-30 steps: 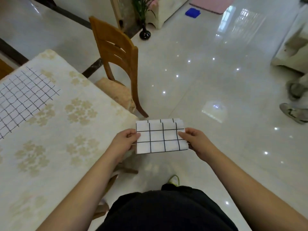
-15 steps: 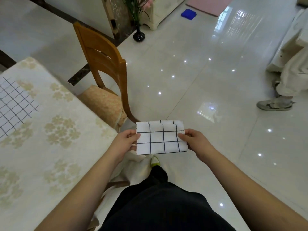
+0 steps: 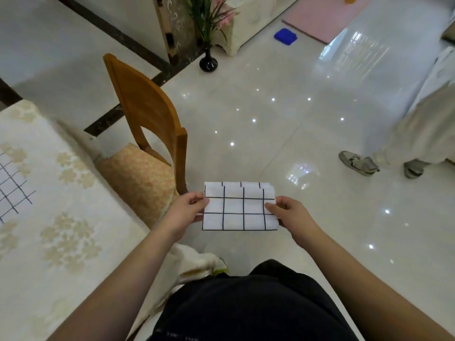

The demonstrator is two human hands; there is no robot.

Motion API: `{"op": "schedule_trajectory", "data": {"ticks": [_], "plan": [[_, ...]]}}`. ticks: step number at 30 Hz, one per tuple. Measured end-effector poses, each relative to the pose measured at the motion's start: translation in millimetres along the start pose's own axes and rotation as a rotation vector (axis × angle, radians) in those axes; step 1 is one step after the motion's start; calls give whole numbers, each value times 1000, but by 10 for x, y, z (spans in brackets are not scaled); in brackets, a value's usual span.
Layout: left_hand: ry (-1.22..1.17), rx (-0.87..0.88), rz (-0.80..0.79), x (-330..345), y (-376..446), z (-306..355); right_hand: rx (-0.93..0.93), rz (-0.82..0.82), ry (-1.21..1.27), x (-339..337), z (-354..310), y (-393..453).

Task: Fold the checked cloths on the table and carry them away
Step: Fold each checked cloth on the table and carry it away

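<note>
A folded white cloth with a black check (image 3: 240, 207) is held flat in front of me over the shiny floor. My left hand (image 3: 186, 211) pinches its left edge, thumb on top. My right hand (image 3: 289, 214) pinches its right edge the same way. A second checked cloth (image 3: 11, 185) lies spread on the table (image 3: 61, 242) at the far left, partly cut off by the frame edge.
A wooden chair (image 3: 150, 119) with a patterned cushion stands beside the table's corner, just left of my hands. Another person's legs and shoes (image 3: 359, 162) are at the right. A black vase with plants (image 3: 208, 62), a blue object (image 3: 285, 36) and a pink mat lie farther off.
My view has swung right, away from the table; the table and spread cloth slid to the left edge. The person at the right came closer into view. Both hands keep the same hold.
</note>
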State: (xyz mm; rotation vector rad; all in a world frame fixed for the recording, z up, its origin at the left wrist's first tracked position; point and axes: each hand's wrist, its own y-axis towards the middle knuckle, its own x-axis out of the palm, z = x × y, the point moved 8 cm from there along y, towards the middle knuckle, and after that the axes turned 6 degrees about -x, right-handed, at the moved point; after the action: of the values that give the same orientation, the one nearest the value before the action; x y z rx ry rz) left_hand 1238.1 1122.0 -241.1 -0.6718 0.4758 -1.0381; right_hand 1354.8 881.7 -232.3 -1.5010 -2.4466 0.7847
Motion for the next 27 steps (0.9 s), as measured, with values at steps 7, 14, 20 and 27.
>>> {"op": "schedule_trajectory", "data": {"ticks": [7,14,20,27], "plan": [[-24,-17,47,194,522,487,-6,-49,0,-224,-329,788],[-43,-53,165,408,998,1126,-12,-159,-21,-494,-867,1771],[-44,-56,272,488,1327,1555,-56,-257,-59,-585,-1377,2461],[-124,-66,351,281,1745,1835,-55,-325,-103,-299,-1756,3141]]}}
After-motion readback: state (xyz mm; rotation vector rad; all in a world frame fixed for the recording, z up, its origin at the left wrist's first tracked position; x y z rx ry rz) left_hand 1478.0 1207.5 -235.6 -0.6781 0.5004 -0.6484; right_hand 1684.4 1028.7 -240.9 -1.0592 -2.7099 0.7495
